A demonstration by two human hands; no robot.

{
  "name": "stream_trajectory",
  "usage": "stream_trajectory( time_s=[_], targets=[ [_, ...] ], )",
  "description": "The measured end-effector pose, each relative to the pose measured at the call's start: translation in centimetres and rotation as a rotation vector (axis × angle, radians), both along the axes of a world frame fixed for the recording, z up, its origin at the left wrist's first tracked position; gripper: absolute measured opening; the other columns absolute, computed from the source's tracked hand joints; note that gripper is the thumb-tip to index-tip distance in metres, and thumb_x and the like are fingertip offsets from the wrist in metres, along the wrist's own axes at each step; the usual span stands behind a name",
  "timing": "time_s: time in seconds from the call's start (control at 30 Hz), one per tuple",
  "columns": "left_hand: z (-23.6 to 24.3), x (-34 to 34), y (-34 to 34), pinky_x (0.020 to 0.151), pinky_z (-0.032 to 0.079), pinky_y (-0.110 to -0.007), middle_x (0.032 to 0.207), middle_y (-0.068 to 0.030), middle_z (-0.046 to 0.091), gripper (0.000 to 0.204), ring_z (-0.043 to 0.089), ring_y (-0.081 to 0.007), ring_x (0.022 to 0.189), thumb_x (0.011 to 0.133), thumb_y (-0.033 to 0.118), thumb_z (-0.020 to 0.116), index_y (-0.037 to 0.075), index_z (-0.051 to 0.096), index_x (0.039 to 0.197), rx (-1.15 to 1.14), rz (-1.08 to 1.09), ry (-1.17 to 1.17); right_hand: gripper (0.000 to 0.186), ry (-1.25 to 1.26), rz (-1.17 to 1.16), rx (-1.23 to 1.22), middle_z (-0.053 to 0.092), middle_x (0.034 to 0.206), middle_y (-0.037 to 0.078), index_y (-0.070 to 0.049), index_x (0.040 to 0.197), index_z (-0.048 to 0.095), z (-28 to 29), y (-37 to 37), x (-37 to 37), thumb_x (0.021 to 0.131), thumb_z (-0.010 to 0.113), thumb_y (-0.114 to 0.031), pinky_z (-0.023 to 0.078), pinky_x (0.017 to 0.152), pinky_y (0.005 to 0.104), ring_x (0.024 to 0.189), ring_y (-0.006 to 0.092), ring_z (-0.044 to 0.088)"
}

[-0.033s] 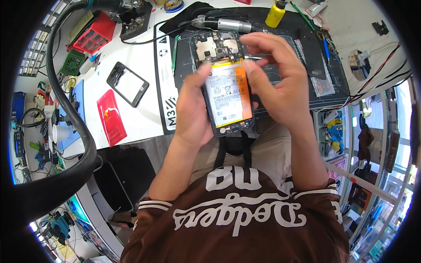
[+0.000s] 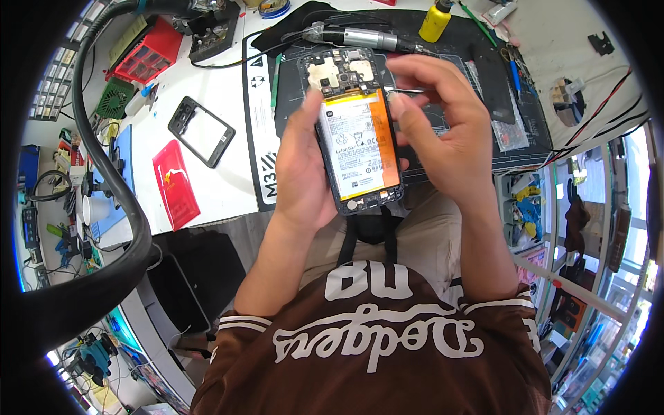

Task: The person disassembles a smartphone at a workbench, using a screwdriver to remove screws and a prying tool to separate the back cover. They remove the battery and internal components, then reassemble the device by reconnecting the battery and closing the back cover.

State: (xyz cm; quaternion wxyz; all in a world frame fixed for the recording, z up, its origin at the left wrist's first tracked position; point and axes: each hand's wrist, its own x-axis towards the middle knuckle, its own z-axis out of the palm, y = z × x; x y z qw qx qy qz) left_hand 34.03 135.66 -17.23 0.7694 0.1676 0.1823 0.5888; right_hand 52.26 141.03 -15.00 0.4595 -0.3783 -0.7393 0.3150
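The opened smartphone (image 2: 356,135) sits at centre, back cover already off, battery and circuit board exposed. The left hand (image 2: 304,173) clasps its edge at 9 o'clock; the right hand (image 2: 443,131) pinches thin tweezers (image 2: 408,90) at 1 o'clock. A detached phone frame (image 2: 200,131) lies at 9 o'clock; the internals remain in place.

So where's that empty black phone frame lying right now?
In the head view, the black phone frame lies on the white table to the person's left, just above a red card and left of the dark work mat.
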Motion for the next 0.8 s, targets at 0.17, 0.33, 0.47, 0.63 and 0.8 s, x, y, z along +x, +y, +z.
stream_trajectory(
  time_s=[0.17,0.33,0.47,0.63,0.8],
  targets=[
    [-0.4,0.4,0.4,0.098,0.064,-0.049,0.132,-0.0225,0.07,0.07,0.074,-0.0339,0.116,0.114,0.06,0.036,0.0,0.055,0.144,-0.061,0.109,-0.009,0.033,-0.123,-0.013,-0.047,0.072,0.126,0.012,-0.004,0.123,0.075,-0.9,-3.6,1.7,0.09,0.081,-0.006,0.058,0.085,0.0329,0.101,0.0226,0.071],
    [-1.0,0.5,0.8,0.102,0.061,-0.051,0.139,-0.0229,0.066,0.073,0.069,-0.0353,0.124,0.112,0.064,0.044,0.0,0.055,0.146,-0.057,0.119,0.026,0.036,-0.241,-0.021,0.08,0.074,0.122,0.012,-0.004,0.123,0.076,-1.7,-5.3,2.2,0.088,0.085,-0.004,0.059,0.088,0.0337,0.106,0.0252,0.073],
    [-0.9,1.0,0.6,0.104,0.06,-0.052,0.141,-0.0228,0.065,0.075,0.068,-0.0355,0.125,0.111,0.066,0.044,0.001,0.055,0.147,-0.033,0.116,0.045,0.03,-0.31,-0.036,0.125,0.076,0.117,0.012,-0.003,0.118,0.077,-1.0,-5.4,2.6,0.089,0.084,-0.003,0.06,0.087,0.0345,0.104,0.0274,0.076],
    [-0.1,1.8,0.2,0.101,0.062,-0.05,0.137,-0.0204,0.066,0.076,0.069,-0.0316,0.12,0.11,0.068,0.044,0.001,0.056,0.144,-0.001,0.173,0.114,0.024,-0.302,-0.018,0.179,0.077,0.112,0.011,-0.003,0.114,0.079,-0.7,-5.3,2.3,0.09,0.083,-0.002,0.061,0.084,0.0342,0.101,0.0266,0.077],
    [1.0,3.3,-0.5,0.095,0.063,-0.043,0.127,-0.0142,0.067,0.081,0.07,-0.0254,0.111,0.107,0.074,0.045,0.0,0.058,0.136,-0.03,0.296,0.208,0.021,-0.268,-0.024,0.145,0.077,0.112,0.012,-0.002,0.113,0.079,-1.0,-5.7,2.1,0.092,0.081,-0.001,0.062,0.082,0.0336,0.101,0.0262,0.077]
  ],
)
